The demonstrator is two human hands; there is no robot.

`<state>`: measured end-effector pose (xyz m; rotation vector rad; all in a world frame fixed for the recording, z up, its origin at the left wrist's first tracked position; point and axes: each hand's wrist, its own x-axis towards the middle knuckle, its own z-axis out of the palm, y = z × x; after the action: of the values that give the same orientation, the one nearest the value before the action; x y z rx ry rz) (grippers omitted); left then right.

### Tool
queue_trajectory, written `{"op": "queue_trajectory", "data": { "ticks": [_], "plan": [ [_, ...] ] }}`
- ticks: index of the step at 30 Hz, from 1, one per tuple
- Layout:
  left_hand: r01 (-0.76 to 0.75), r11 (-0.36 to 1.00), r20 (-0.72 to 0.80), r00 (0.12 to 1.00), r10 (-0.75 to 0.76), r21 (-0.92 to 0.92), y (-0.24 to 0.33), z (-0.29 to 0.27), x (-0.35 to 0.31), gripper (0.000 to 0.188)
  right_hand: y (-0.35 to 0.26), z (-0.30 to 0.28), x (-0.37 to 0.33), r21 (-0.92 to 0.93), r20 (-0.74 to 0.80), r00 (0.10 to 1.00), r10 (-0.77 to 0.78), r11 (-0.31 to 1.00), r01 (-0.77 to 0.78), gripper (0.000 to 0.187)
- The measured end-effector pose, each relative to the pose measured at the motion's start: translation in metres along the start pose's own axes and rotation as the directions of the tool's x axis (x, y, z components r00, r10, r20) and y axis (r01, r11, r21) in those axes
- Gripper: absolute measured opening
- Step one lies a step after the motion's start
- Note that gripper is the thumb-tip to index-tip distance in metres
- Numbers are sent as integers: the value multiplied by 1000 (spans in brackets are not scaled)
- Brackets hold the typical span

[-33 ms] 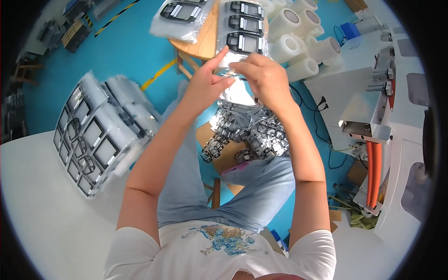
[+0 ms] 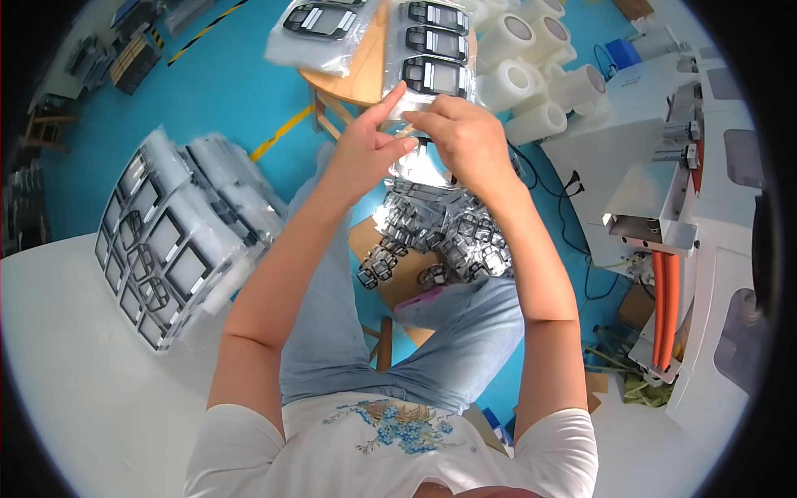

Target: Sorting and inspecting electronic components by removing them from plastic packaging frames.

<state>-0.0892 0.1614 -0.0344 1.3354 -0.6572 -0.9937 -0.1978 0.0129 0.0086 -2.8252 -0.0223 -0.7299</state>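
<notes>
A clear film sheet with black rectangular frames (image 2: 435, 76) lies on a round wooden stool (image 2: 349, 85) in front of me. My left hand (image 2: 365, 153) rests at the sheet's near left edge, index finger stretched along it and thumb held apart. Over the near end, my right hand (image 2: 469, 141) has its thumb and fingertips pinched together; what they grip is too small to make out. Below the hands a shiny film strip (image 2: 422, 166) hangs down toward a heap of crumpled film scraps with small black frames (image 2: 465, 236) above my lap.
Another bagged stack of framed sheets (image 2: 320, 33) shares the stool's left side. Large framed sheets (image 2: 154, 241) are piled on the white table (image 2: 75, 332) at left. White film rolls (image 2: 519, 79) stand at the back right, beside a machine with orange tubes (image 2: 664, 307).
My right hand has shifted slightly left, its fingertips now a bit nearer the left index finger. The left hand has stayed in place.
</notes>
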Motion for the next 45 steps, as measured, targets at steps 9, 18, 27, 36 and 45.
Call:
{"op": "queue_trajectory", "data": {
  "ticks": [9,18,27,36,45],
  "plan": [
    [-116,985,-60,990,124,127,12,1,-21,75,-12,-67,-54,-12,100,807,583,811,-585,21],
    [-266,960,402,892,208,92,-50,22,-34,44,-35,-104,-3,761,-21,754,657,499,-414,13],
    [-191,981,-157,970,185,-23,10,20,-24,73,107,-16,83,806,47,654,755,358,-471,34],
    [-96,953,-80,989,124,287,-1,4,-12,74,46,-27,-1,270,-150,841,519,840,-470,21],
    [-39,993,52,998,33,112,0,-8,-3,80,5,-18,-10,176,-2,985,172,970,-169,22]
  ]
}}
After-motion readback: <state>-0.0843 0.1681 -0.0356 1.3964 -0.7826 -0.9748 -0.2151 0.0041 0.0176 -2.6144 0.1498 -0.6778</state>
